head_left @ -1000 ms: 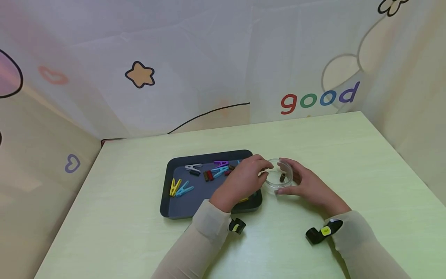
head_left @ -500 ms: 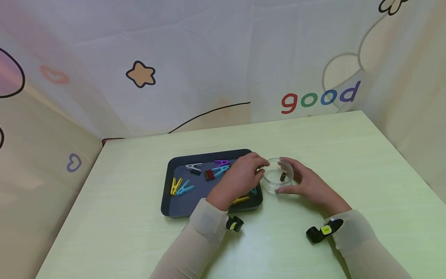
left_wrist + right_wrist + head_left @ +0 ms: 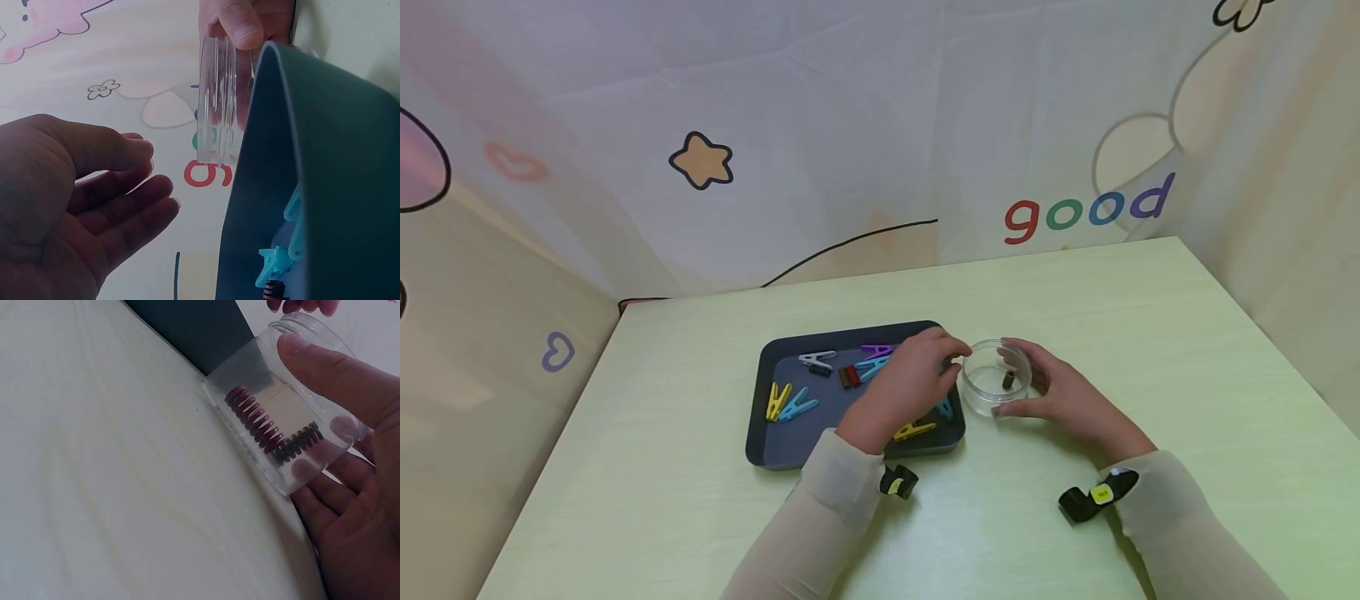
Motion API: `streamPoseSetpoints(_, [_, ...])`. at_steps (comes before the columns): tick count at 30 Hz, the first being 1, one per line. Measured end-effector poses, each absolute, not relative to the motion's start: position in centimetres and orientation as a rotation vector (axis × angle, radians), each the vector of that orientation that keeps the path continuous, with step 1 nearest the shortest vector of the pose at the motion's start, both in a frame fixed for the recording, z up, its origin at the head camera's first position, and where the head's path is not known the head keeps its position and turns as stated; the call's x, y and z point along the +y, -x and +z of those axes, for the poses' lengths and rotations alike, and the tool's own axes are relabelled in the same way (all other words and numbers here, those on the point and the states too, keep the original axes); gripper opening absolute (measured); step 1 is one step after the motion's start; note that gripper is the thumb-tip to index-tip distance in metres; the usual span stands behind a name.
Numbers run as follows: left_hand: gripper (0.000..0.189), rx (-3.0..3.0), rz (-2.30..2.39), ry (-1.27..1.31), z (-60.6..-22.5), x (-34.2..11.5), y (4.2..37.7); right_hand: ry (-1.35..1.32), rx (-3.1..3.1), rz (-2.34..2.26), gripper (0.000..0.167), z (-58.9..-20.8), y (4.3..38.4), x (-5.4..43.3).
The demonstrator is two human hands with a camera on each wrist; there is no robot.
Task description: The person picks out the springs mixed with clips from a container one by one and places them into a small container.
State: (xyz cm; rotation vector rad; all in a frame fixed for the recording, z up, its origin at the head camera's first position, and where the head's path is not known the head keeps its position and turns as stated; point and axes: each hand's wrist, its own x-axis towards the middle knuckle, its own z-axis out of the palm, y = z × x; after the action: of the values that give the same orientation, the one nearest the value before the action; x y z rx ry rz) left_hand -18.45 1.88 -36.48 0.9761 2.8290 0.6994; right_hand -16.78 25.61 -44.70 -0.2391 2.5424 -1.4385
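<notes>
My right hand [image 3: 1067, 400] grips a clear round jar [image 3: 979, 393], thumb on the near side and fingers round the far side. Inside it, in the right wrist view, lie a red spring [image 3: 255, 420] and a dark spring [image 3: 299, 442]. My left hand [image 3: 910, 379] hovers over the right part of a dark grey tray [image 3: 797, 442], fingertips just left of the jar's rim. The left wrist view shows its fingers loosely bent with nothing between them. In the tray are a red spring [image 3: 853, 377], a black spring [image 3: 820, 371] and several plastic clothespins, including a yellow clothespin [image 3: 778, 402].
The tray's raised wall [image 3: 350, 137] stands between its contents and the jar. A blue clothespin [image 3: 797, 406], a white clothespin [image 3: 816, 359] and a purple clothespin [image 3: 876, 349] lie spread in it. Pale tabletop [image 3: 647, 467] surrounds both; a printed curtain [image 3: 850, 150] hangs behind.
My left hand has drawn back leftward from the jar's rim over the tray, uncovering more of a yellow and a blue clothespin at its right. My right hand and the jar stay in place.
</notes>
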Motion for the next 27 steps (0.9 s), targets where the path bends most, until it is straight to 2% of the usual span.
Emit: streamPoseSetpoints(27, [0.027, 2.843, 0.752, -0.941, -37.0, 0.2, 18.7, 0.238, 2.537, -1.439, 0.098, -44.6, 16.9, 25.5])
